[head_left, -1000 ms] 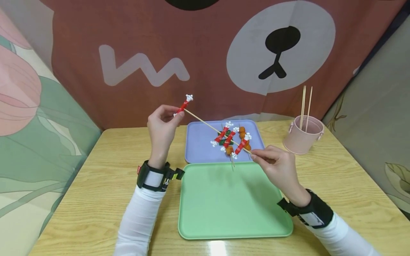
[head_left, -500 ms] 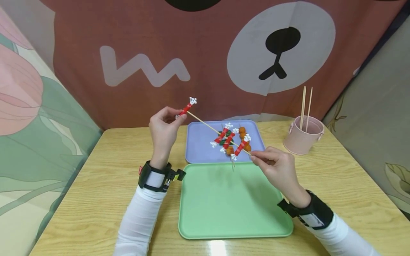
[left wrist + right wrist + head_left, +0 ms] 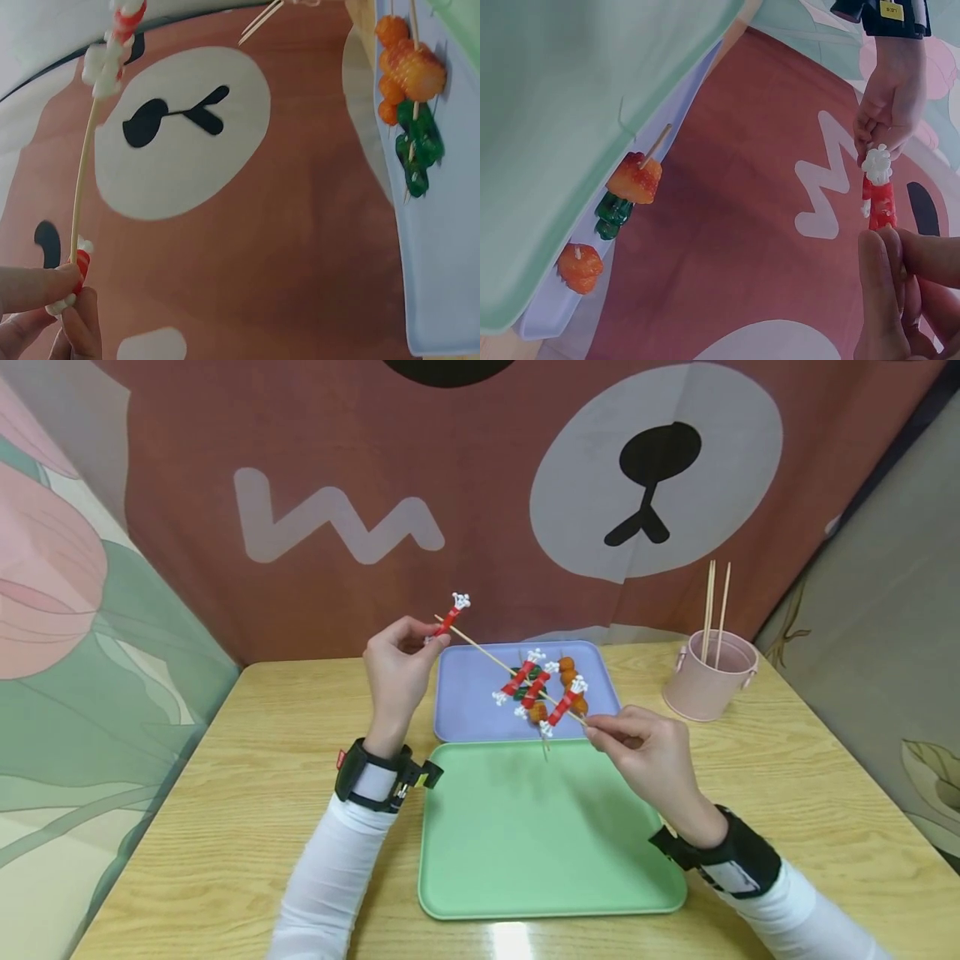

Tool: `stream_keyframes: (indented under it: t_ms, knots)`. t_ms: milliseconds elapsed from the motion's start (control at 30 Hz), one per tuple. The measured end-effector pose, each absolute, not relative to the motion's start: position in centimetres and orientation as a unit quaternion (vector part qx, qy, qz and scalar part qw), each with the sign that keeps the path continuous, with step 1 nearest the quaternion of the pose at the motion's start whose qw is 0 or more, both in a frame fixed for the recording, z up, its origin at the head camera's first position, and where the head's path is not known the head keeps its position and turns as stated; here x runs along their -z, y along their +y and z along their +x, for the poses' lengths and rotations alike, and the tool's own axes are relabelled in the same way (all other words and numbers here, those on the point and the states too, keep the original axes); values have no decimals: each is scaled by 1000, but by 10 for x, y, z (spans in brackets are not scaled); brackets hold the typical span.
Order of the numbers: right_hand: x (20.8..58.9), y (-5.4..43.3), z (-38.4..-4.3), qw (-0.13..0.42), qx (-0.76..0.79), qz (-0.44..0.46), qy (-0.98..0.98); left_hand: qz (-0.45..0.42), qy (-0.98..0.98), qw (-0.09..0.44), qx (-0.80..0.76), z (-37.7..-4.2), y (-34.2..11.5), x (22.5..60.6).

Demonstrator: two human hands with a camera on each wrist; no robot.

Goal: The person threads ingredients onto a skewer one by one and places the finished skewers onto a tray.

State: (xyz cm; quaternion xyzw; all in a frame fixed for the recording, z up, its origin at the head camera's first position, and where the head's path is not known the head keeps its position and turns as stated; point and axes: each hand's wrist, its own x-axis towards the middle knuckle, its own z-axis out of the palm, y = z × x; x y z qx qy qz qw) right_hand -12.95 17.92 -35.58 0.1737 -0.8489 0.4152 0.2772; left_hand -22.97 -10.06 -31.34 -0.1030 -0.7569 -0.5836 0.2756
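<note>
My right hand (image 3: 652, 760) pinches the lower end of a thin bamboo skewer (image 3: 482, 649), which slants up to the left in the air. Several red pieces with white knobbly ends, like toy meat on the bone, sit crosswise on the skewer, among them one red-and-white piece (image 3: 566, 703) close to the right fingers. Another such piece (image 3: 450, 617) is pinched between thumb and fingers of my left hand (image 3: 397, 672), at the skewer's upper end. The skewer's tip shows just beyond this piece. In the left wrist view, the left fingertips (image 3: 64, 285) partly cover it.
Behind, a lavender tray (image 3: 465, 718) holds a skewer of orange balls (image 3: 390, 75) and one with green pieces (image 3: 420, 142). A green tray (image 3: 551, 852) lies in front of it. At the right stands a pink bucket (image 3: 701, 693) with several bare skewers (image 3: 723, 610).
My left hand has moved right and slightly down with its red-and-white piece, along the skewer. The skewer's tip now pokes out past that piece. My right hand has barely moved.
</note>
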Motion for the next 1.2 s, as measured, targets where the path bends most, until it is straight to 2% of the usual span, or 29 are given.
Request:
stream_keyframes:
  t_ms: [633,867,1200]
  knots:
    - [356,177,-127,260,-424,166,-851,-155,-786,226,555,-216,-63,326]
    - [357,177,-125,260,-422,161,-854,-153,-794,232,540,-213,-60,328]
    - [360,172,-124,245,-436,160,-851,-164,-810,208,523,-212,-55,332]
